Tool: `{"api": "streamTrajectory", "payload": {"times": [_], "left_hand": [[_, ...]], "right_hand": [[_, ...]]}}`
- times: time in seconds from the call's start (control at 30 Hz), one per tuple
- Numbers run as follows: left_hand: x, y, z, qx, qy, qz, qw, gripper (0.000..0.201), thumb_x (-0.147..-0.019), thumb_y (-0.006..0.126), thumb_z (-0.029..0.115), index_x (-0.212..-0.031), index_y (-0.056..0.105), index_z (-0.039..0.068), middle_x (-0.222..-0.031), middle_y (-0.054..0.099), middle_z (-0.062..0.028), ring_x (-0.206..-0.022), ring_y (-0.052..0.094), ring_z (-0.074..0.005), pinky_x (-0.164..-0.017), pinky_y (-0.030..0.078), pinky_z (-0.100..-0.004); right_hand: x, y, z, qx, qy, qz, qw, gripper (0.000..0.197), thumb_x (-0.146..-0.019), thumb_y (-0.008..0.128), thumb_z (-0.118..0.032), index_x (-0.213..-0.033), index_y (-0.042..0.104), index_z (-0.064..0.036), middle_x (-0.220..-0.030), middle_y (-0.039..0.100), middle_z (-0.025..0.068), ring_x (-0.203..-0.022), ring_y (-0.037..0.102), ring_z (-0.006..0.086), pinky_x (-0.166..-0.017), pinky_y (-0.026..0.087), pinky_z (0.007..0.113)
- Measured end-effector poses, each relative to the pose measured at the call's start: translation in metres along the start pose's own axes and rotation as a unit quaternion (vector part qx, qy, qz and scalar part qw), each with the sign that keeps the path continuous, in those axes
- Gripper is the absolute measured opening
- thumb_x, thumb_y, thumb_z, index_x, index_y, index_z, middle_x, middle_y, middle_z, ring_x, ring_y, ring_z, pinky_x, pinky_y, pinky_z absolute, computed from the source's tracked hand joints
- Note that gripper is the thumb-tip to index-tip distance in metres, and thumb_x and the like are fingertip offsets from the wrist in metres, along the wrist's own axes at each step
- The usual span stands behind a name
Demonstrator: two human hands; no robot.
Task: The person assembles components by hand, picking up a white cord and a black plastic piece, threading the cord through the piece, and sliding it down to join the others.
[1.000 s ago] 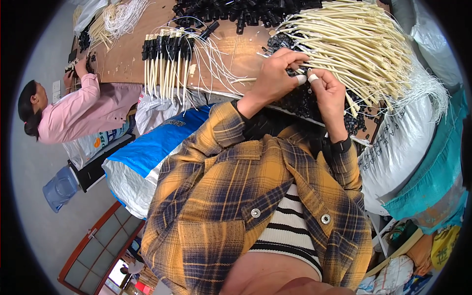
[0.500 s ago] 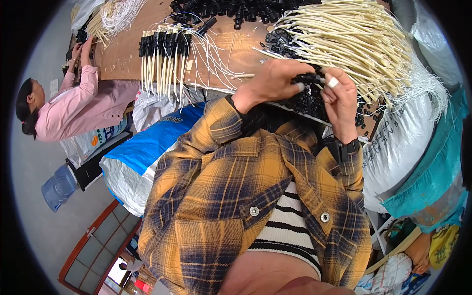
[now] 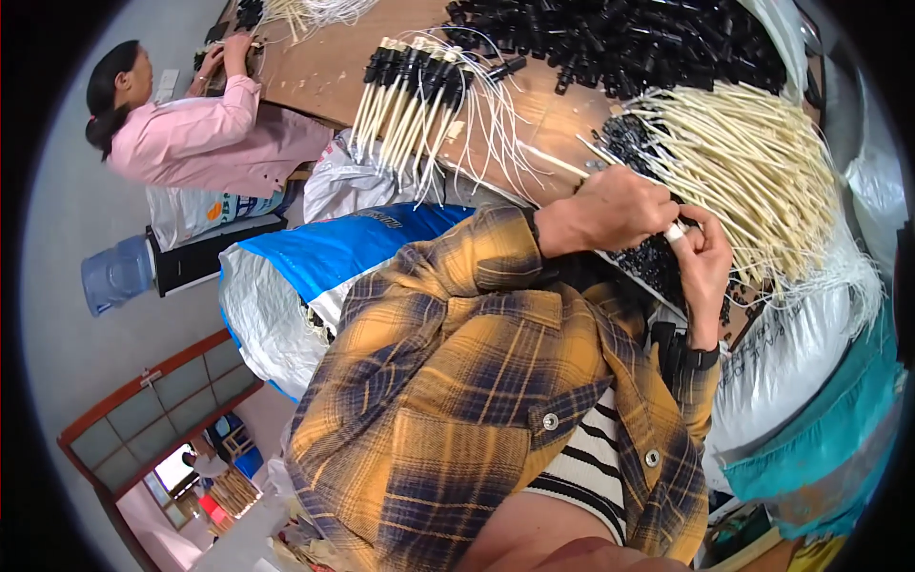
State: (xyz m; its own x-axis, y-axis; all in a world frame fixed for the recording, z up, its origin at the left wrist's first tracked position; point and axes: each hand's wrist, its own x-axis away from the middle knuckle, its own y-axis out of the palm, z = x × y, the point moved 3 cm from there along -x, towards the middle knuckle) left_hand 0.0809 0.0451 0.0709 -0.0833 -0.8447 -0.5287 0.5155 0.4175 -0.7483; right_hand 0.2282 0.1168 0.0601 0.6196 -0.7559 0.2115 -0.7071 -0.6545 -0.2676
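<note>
My left hand (image 3: 610,210) and my right hand (image 3: 707,257) meet at the near edge of a wooden table (image 3: 315,67). Both are closed, fingertips together, on the end of a thin cream cable (image 3: 548,160) that sticks out to the left past my left knuckles. A finger of my right hand is wrapped in white tape. Under the hands lies a heap of small black parts (image 3: 653,269). Just beyond them fans a big bundle of cream cables (image 3: 753,162). The exact piece between my fingertips is hidden.
A large pile of black connectors (image 3: 620,43) fills the table's far side. A row of cables with black ends (image 3: 410,86) hangs over the near edge. A person in pink (image 3: 191,133) works at the left end. Sacks (image 3: 286,276) and a white bag (image 3: 791,353) crowd below the table.
My hands have stayed together on the cable while the view shifted, so they now sit lower and further right in the picture. The person in pink keeps both hands on the table.
</note>
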Motion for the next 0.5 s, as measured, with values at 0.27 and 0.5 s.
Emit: {"api": "streamTrajectory", "payload": {"times": [0.27,0.5], "left_hand": [[0.0,-0.033,-0.026,-0.051,-0.085,0.116,0.988,0.022,-0.063,0.058,0.0,-0.079,0.069,0.01,-0.059,0.058,-0.0021,-0.062,0.056,-0.0128,-0.063,0.043,-0.0299],[0.038,-0.112,-0.098,-0.232,-0.159,0.223,0.933,0.013,-0.068,0.065,0.018,-0.079,0.07,0.014,-0.073,0.065,-0.0033,-0.077,0.06,-0.0212,-0.087,0.036,-0.0408]], "right_hand": [[0.017,-0.094,-0.021,0.09,-0.185,0.367,0.907,0.029,-0.089,0.065,-0.007,-0.117,0.063,-0.0017,-0.101,0.068,0.0061,-0.077,0.06,0.0094,-0.065,0.048,0.021],[0.031,-0.01,-0.041,0.231,-0.179,-0.122,0.949,0.018,-0.088,0.059,-0.006,-0.103,0.068,-0.0007,-0.093,0.07,0.0136,-0.079,0.067,0.0221,-0.072,0.051,0.031]]}}
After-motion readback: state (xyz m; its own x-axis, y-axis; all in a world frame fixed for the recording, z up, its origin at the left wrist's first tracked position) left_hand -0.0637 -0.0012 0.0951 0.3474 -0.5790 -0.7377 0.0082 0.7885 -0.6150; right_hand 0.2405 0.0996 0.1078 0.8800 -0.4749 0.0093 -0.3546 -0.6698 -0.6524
